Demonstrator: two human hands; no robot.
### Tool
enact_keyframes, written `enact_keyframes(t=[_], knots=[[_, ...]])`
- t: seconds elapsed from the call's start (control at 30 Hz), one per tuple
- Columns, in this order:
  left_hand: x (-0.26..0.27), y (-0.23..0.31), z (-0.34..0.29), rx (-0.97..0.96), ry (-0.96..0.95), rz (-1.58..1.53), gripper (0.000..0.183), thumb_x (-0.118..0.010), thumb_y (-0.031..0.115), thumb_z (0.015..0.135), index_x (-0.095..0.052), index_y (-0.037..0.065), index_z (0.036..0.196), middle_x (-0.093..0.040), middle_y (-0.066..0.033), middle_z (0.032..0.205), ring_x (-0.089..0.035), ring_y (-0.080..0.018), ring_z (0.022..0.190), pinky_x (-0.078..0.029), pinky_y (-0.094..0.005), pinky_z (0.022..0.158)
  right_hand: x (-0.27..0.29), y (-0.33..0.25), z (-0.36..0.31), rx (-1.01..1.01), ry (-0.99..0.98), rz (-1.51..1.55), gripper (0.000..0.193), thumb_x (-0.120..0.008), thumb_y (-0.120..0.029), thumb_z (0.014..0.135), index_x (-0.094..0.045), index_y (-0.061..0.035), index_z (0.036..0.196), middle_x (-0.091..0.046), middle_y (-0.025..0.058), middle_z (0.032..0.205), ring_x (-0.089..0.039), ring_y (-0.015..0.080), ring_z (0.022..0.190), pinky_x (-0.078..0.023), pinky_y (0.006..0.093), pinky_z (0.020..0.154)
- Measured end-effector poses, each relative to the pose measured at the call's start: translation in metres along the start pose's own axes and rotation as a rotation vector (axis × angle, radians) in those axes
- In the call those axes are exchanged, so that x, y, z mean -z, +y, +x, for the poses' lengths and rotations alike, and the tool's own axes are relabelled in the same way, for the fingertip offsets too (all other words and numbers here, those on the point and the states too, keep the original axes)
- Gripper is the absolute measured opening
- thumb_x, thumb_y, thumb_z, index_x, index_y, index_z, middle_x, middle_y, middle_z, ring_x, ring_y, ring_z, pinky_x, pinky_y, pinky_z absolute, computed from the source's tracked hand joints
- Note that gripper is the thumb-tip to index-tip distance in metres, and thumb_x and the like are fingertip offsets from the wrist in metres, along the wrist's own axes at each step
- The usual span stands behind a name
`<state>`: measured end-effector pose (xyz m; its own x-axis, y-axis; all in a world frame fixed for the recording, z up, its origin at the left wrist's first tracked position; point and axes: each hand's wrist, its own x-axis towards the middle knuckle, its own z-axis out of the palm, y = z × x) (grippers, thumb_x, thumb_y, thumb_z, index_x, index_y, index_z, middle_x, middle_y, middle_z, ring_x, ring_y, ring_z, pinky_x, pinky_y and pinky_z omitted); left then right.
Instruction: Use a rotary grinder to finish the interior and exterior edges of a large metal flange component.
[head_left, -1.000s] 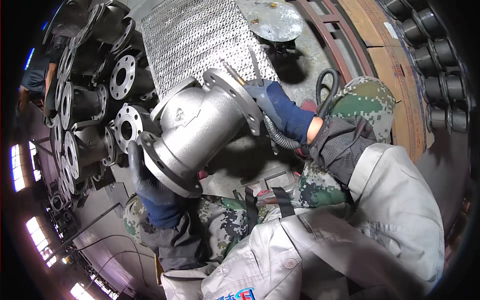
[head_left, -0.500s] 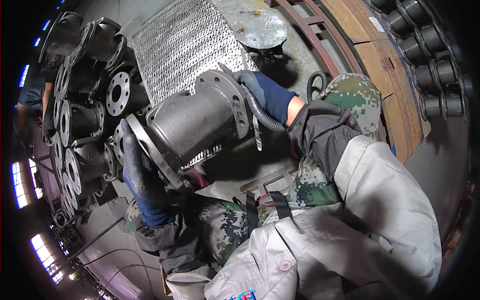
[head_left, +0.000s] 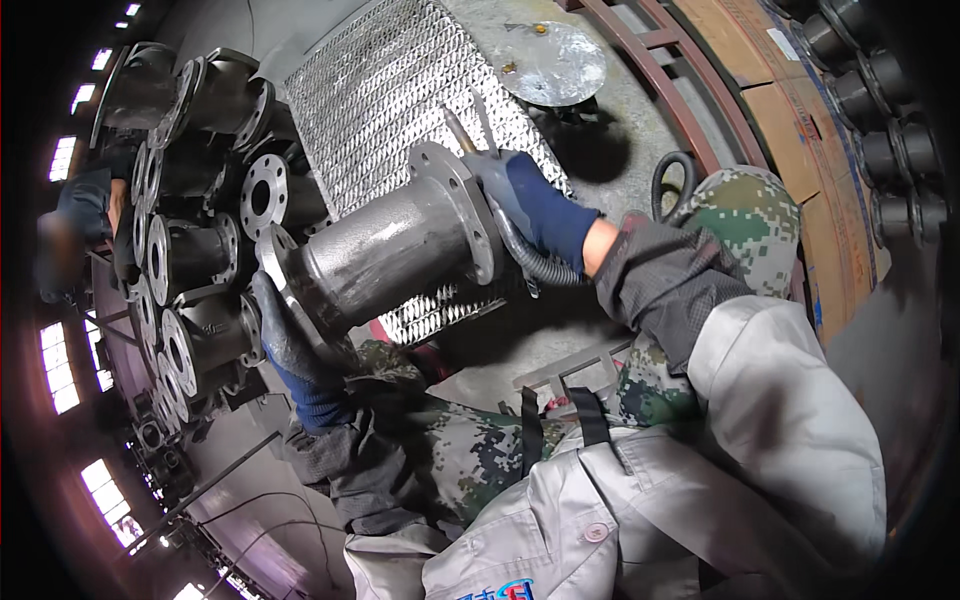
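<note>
A dark grey flanged metal pipe fitting [head_left: 390, 250], probably a valve body, lies tilted across in front of me, its right end higher than its left. My left hand [head_left: 305, 355], in a blue glove with a grey coated palm, is closed on the rim of the left flange. At the right flange is my right hand [head_left: 525, 200], in a matching glove, wrapped round a slim pointed tool [head_left: 459, 130]. The tool's tip points up and away past the flange, and a ribbed black hose [head_left: 535, 262] runs back beneath my wrist. Its exact kind is unclear.
Several similar flanged fittings [head_left: 190, 250] are stacked at left, with another person [head_left: 85, 215] behind them. Beyond my hands is a metal mesh grating [head_left: 390, 90]. A round metal plate [head_left: 550, 65], brown rails [head_left: 690, 110] and cardboard [head_left: 790, 130] stand farther right.
The fitting has turned about its length; the raised part on its far upper side no longer shows. Both hands stay at its ends. The whole view has shifted slightly.
</note>
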<state>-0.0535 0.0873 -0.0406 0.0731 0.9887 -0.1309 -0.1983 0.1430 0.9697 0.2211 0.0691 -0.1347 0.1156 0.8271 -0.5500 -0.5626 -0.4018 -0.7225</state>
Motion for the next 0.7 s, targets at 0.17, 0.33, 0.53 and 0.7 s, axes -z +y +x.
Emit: enact_keyframes(t=[0.17, 0.33, 0.53, 0.7], knots=[[-0.008, 0.012, 0.000, -0.060, 0.080, 0.324, 0.052, -0.040, 0.038, 0.106, -0.044, 0.002, 0.142, -0.055, -0.0113, 0.135, -0.056, -0.0202, 0.118, -0.045, -0.0336, 0.102, -0.008, 0.036, -0.010, 0.072, 0.072, 0.172, 0.029, -0.061, -0.023, 0.091, -0.066, 0.0012, 0.105, -0.066, 0.0074, 0.080, -0.060, 0.0132, 0.070, -0.048, 0.0300, 0.064], [-0.010, 0.003, 0.004, -0.059, 0.033, 0.281, 0.051, -0.041, 0.039, 0.105, -0.045, 0.003, 0.141, -0.056, -0.0117, 0.132, -0.057, -0.0223, 0.117, -0.045, -0.0360, 0.103, -0.003, 0.037, -0.011, 0.130, 0.069, -0.025, 0.030, -0.054, -0.021, 0.101, -0.059, 0.0017, 0.121, -0.066, 0.0060, 0.108, -0.061, 0.0122, 0.094, -0.050, 0.0272, 0.081], [0.011, 0.003, 0.007, -0.048, -0.079, 0.119, 0.049, -0.039, 0.037, 0.105, -0.046, 0.003, 0.140, -0.056, -0.0118, 0.131, -0.057, -0.0216, 0.116, -0.046, -0.0381, 0.101, -0.001, 0.051, -0.008, 0.346, -0.004, -0.114, 0.032, -0.052, -0.025, 0.100, -0.064, 0.0010, 0.114, -0.066, 0.0066, 0.091, -0.059, 0.0122, 0.084, -0.047, 0.0286, 0.078], [-0.006, 0.003, -0.007, -0.141, -0.037, 0.306, 0.056, -0.062, 0.022, 0.089, -0.045, -0.003, 0.137, -0.059, -0.0173, 0.126, -0.058, -0.0296, 0.115, -0.046, -0.0390, 0.099, 0.015, 0.057, -0.004, 0.247, -0.035, -0.120, 0.037, -0.044, -0.029, 0.102, -0.063, -0.0011, 0.118, -0.068, 0.0078, 0.097, -0.064, 0.0158, 0.087, -0.049, 0.0301, 0.079]])
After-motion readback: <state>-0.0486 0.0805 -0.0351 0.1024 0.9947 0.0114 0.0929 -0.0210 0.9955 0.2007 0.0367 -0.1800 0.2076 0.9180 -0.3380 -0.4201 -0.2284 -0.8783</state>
